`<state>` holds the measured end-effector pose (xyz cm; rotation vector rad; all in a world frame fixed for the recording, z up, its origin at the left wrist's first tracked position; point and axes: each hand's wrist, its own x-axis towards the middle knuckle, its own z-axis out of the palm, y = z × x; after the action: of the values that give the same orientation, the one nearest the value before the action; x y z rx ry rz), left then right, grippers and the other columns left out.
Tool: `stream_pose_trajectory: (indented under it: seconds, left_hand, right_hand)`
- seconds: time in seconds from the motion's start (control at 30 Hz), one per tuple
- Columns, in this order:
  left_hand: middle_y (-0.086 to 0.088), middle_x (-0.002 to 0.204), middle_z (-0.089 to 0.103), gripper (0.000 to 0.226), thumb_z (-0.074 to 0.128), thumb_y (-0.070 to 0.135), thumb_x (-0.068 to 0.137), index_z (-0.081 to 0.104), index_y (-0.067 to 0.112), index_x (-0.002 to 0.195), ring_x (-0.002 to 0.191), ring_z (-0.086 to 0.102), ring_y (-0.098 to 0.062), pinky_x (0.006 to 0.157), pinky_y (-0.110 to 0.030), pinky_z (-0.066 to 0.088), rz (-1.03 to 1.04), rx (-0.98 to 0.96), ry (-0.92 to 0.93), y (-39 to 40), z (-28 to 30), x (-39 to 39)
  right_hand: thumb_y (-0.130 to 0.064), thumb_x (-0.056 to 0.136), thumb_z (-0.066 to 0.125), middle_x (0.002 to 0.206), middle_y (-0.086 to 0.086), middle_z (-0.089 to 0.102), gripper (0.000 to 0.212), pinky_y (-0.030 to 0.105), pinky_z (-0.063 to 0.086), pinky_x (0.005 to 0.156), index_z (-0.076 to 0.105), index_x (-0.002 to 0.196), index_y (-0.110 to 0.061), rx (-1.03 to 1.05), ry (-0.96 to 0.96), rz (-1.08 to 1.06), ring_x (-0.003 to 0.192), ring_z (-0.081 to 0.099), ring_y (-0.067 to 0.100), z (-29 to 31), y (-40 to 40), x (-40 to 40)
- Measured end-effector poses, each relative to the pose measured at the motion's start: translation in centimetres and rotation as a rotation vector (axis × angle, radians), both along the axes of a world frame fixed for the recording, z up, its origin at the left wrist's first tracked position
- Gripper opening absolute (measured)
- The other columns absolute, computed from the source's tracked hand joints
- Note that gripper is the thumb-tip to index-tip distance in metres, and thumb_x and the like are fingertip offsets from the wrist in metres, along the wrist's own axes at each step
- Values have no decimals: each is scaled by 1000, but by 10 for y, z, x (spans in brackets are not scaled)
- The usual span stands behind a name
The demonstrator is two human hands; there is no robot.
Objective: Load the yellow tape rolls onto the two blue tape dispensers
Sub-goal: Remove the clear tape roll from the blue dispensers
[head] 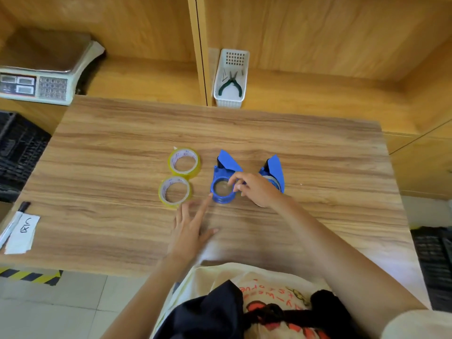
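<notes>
Two yellow tape rolls lie flat on the wooden table [97, 155], one farther [184, 163] and one nearer [174, 191]. To their right a blue tape dispenser [223, 178] lies on its side, its round hub empty. A second blue dispenser [274, 172] sits further right, partly hidden behind my right hand. My right hand [254, 189] hovers over the first dispenser, fingertips curled at the hub's right rim. My left hand [192, 222] rests flat on the table with fingers spread, index tip touching the hub's left edge, just below the nearer roll.
A white basket [231, 78] holding green-handled pliers stands at the back. A weighing scale [44, 77] sits on the shelf at the far left. A paper slip with a pen [20, 231] lies at the table's left edge. Black crates flank the table.
</notes>
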<state>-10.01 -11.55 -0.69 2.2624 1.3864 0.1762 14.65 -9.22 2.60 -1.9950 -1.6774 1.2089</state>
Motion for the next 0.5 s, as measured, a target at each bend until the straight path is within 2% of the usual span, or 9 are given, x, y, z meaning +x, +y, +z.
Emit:
stream_pose_trajectory:
  seconds: [0.07,0.13,0.23,0.37,0.5]
  left_hand:
    - [-12,134,39,80,63,56,82,28,37,151,122,43,-32,99,-48,45,-87,52,7,9,3,22]
    - [-15,137,41,77,71,45,81,37,28,148,124,45,-36,97,-50,46,-180,101,2,17,4,45]
    - [-17,145,42,85,80,34,74,40,17,147,133,42,-39,105,-54,41,-325,143,22,30,5,83]
    - [-13,155,34,92,73,42,81,26,8,152,149,17,-33,118,-50,16,-453,143,96,43,4,133]
    - [-9,164,8,106,56,63,84,2,6,155,151,-3,-27,121,-50,0,-516,124,342,49,-3,171]
  right_hand:
    - [-5,92,42,86,-9,71,31,46,54,86,63,95,-29,5,-20,-73,83,68,14,-2,-6,22]
    - [-3,92,44,88,-7,72,30,42,53,88,64,95,-24,13,-55,-147,84,66,12,-4,-14,39]
    - [-6,91,56,86,-3,69,17,33,46,77,62,102,-17,71,-124,-285,79,59,15,-6,-29,61]
    - [-13,87,71,76,-11,50,30,32,42,68,53,111,-18,42,-203,-384,72,54,17,-16,-47,76]
    - [-17,85,73,92,-7,48,45,36,45,71,47,123,-19,23,-257,-359,82,55,21,-23,-58,81]
